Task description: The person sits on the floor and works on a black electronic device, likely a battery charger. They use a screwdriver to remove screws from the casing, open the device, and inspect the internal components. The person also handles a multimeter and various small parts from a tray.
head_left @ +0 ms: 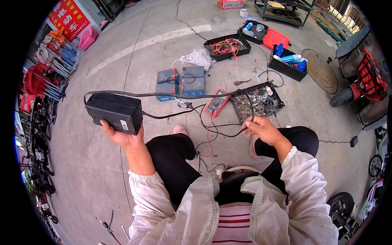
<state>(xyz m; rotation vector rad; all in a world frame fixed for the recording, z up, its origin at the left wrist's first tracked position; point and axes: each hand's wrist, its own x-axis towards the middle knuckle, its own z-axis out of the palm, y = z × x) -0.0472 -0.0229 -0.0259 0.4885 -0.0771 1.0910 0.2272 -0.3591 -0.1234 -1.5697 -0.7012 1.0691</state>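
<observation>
My left hand point(126, 138) is closed around the lower side of a black battery charger point(112, 111), a boxy case with a small white label, raised over the ground at my left. From the case run black cables point(183, 96); one stretches across to the right. My right hand point(263, 129) pinches that cable between thumb and fingers, near the tray of metal parts. A dark plug point(186, 105) hangs on a cable between my hands. Beyond it, several blue-grey batteries point(192, 85) stand wired together. A red-edged multimeter point(216, 104) lies beside them, its red lead trailing toward my feet.
A black tray point(279, 107) of loose nuts and washers sits beside my right hand. Farther out are a tray of orange wires point(227, 47), a black box point(300, 74) of blue bottles and a grey cloth point(197, 58). A red-and-black vehicle point(369, 79) stands at the right.
</observation>
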